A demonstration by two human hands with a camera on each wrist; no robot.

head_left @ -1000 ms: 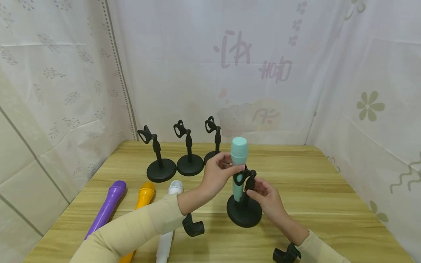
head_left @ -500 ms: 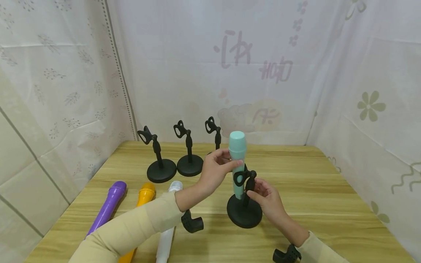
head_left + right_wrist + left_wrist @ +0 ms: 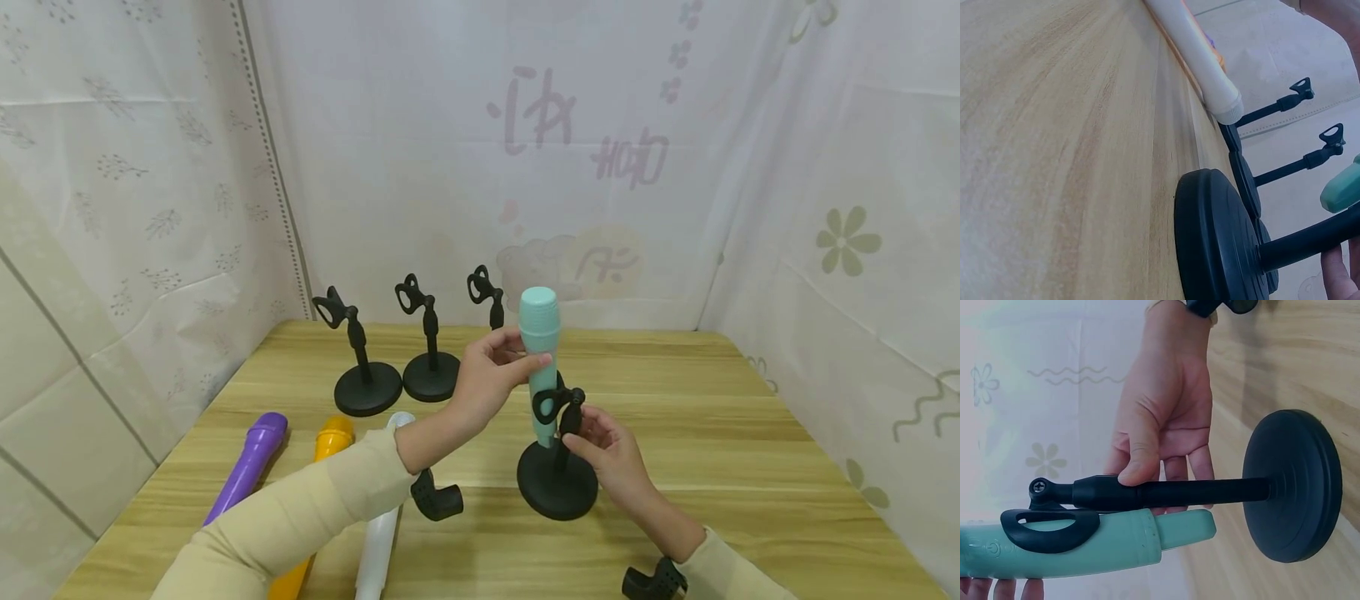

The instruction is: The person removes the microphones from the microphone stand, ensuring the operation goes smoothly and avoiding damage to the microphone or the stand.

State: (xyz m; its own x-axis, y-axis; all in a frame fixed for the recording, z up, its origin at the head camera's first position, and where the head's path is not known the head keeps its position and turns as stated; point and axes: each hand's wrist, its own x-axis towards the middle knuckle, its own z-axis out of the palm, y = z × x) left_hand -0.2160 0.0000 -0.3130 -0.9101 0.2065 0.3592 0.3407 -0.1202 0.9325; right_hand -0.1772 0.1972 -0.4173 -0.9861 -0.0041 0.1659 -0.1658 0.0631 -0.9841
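Note:
A mint-green microphone point(image 3: 540, 321) stands nearly upright in the clip point(image 3: 1050, 531) of a black desk microphone stand point(image 3: 557, 483). My left hand point(image 3: 483, 379) grips the microphone just below its head, thumb in front and fingers behind. In the left wrist view the clip wraps the microphone's body, and its narrower tail end point(image 3: 1188, 528) sticks out below, clear of the round base. My right hand point(image 3: 611, 454) pinches the stand's post under the clip joint, with the thumb point(image 3: 1138, 456) lying along it. The stand's base rests on the wooden table.
Three more black microphone stands point(image 3: 367, 387) stand in a row at the back left, their clips holding nothing. Purple point(image 3: 243, 471), orange point(image 3: 332, 440) and white point(image 3: 378, 542) microphones lie at the left, partly under my left sleeve. Patterned cloth point(image 3: 600, 167) hangs behind the table.
The mint-green microphone has slid upward through the clip, and my left hand has risen with it. My right hand and the stand have stayed in place.

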